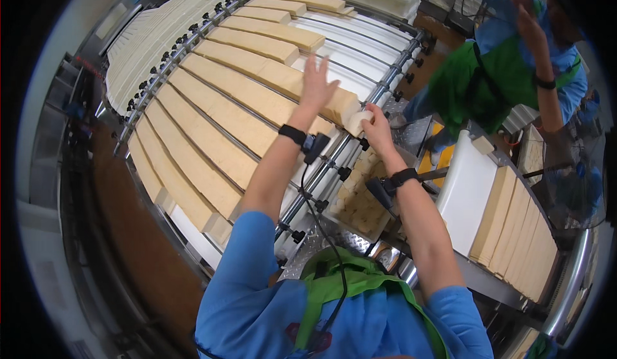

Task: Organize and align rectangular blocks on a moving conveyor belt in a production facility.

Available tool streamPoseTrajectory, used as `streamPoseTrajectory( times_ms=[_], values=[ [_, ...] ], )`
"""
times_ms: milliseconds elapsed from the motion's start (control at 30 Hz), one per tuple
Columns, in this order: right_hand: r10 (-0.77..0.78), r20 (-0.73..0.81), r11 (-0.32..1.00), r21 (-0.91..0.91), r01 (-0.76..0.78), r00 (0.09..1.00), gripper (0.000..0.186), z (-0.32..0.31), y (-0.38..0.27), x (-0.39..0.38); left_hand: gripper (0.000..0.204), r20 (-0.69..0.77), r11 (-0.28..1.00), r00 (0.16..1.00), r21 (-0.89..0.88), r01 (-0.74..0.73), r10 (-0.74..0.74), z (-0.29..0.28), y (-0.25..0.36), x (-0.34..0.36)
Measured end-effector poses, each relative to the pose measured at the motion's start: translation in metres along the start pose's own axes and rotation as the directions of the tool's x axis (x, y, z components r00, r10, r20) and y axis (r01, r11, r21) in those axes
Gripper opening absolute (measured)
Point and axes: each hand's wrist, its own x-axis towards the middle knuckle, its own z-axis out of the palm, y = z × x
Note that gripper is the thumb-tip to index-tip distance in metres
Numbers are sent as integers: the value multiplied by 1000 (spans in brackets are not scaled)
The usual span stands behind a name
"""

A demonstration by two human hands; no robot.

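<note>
Long pale-yellow bars that look like tofu lie side by side on a white conveyor, between thin metal guide rods. My left hand (316, 84), fingers spread, is over one tofu bar (276, 75) toward its right end; whether it touches is unclear. At that end, by the conveyor's metal rail, my right hand (378, 131) has its thumb and fingers closed on a small pale end piece of tofu (358, 122). The piece sits right against the bar's end, and I cannot tell if it is fully separate. Both wrists wear black bands with small devices.
Below the rail stands a bin (352, 230) of tofu offcuts. Black-knobbed clamps line the metal rail (334, 160). Right of it, another white conveyor (453, 195) carries stacked tofu strips (508, 230). A co-worker in a green apron (485, 79) stands close by, arms raised.
</note>
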Motion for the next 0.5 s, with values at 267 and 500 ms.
streamPoseTrajectory(
  times_ms=[267, 500],
  values=[
    [156, -108, 985, 90, -146, 982, 55, -121, 9, -109, 38, 168, 896, 948, -404, -183, 270, -4, 131, -30],
    [262, -614, 565, -528, -634, 745, 57, -296, 38, -286, 37, 390, 771, 809, -627, -116, 439, 99, 275, -63]
  ],
)
